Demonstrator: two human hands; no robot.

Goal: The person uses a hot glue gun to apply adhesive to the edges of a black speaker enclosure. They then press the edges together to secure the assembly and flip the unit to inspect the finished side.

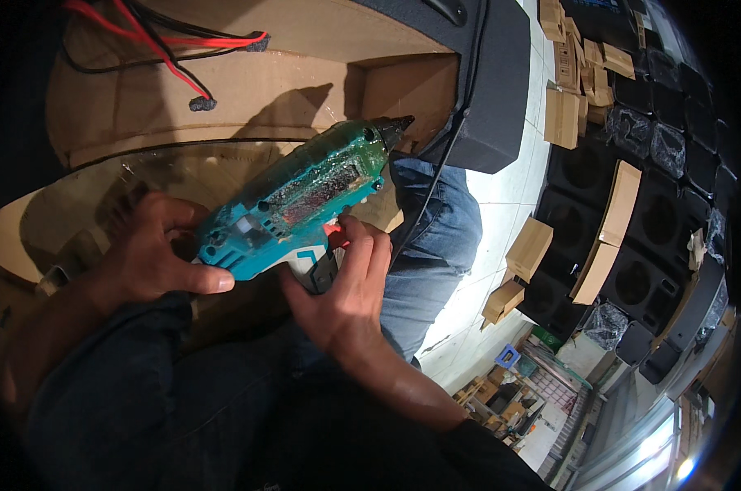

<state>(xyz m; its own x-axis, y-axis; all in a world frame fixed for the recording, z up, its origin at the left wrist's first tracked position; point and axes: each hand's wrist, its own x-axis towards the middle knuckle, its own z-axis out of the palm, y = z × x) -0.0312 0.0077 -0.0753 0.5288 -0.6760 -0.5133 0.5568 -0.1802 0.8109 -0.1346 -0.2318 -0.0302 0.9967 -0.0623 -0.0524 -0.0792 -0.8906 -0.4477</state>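
Observation:
A teal hot glue gun (297, 196), its casing smeared with dried glue, is held across the middle of the view, black nozzle up and to the right. My right hand (346, 286) is closed round its grey-and-white handle, with fingers at the red trigger. At the rear end, the thumb and forefinger of my left hand (162, 250) pinch the casing; the other fingers are partly hidden in shadow. Beyond the gun lies an open speaker cabinet (288, 86) with a bare wooden inside. Red and black wires (170, 45) with dark wrapped ends hang in it.
A black cable (468, 90) runs down the cabinet's right edge, close to the nozzle. My jeans-clad leg (436, 217) is just below it. On the pale tiled floor (501, 184) at right stand cardboard pieces (612, 221) and several black speaker cabinets (657, 213).

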